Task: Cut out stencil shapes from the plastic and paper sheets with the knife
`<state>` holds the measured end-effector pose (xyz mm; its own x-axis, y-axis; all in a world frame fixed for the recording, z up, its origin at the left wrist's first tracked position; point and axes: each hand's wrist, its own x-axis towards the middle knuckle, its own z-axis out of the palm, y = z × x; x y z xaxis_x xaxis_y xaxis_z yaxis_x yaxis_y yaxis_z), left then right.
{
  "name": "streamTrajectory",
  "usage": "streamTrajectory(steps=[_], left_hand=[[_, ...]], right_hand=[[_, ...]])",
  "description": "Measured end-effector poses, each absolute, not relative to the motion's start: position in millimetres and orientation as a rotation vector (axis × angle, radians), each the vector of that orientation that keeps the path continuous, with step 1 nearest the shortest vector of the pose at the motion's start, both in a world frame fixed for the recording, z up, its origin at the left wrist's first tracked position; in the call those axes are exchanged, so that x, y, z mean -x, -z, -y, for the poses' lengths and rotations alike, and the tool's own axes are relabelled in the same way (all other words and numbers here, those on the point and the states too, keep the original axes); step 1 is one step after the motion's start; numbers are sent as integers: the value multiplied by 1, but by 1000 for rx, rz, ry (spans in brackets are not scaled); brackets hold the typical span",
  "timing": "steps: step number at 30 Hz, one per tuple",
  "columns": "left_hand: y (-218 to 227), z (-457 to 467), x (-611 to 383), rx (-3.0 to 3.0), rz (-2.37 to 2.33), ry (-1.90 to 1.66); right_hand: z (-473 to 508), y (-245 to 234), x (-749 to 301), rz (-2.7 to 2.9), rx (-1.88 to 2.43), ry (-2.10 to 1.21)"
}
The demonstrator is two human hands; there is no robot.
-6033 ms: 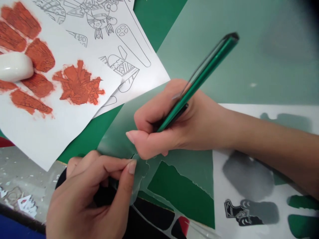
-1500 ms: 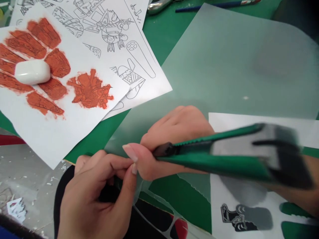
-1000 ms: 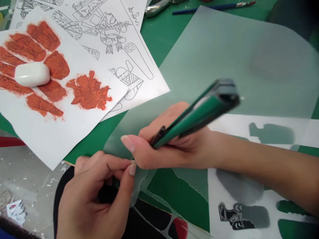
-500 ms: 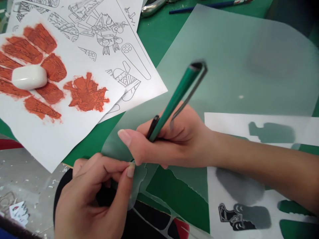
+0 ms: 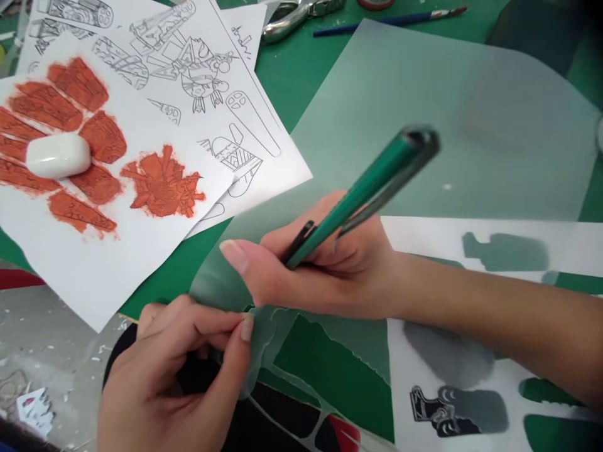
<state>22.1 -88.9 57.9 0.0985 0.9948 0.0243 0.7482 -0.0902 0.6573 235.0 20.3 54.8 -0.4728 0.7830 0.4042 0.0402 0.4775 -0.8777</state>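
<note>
My right hand (image 5: 325, 270) is closed around a slim green utility knife (image 5: 360, 198) with a black slider and a metal clip. The knife leans to the upper right, and its tip is hidden behind my fingers. Thumb and forefinger of my left hand (image 5: 183, 370) pinch the edge of a frosted, see-through plastic sheet (image 5: 414, 138), just below and left of my right thumb. Around that spot the sheet has cut outlines and openings, with thin strips hanging past the table edge.
White papers with line drawings (image 5: 247, 135) and orange-painted shapes (image 5: 162, 182) lie at the left, a white case (image 5: 59, 155) on top. Pliers (image 5: 292, 19) and a paintbrush (image 5: 391, 22) lie at the back of the green table (image 5: 277, 75). A cut-out paper (image 5: 414, 232) is under my right forearm.
The green knife's upper end has tipped down to the right, within my right hand's grip. My left hand keeps its pinch in nearly the same place. The view has shifted slightly.
</note>
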Motion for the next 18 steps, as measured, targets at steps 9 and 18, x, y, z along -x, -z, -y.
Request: streamTrajectory(steps=[9, 18], left_hand=[[-57, 90, -24, -1896, -1666, -737], [-51, 92, -8, -1905, -1545, -687]], right_hand=[[-20, -46, -234, 1790, 589, -1071], [-26, -45, -238, 1867, 577, -1054]])
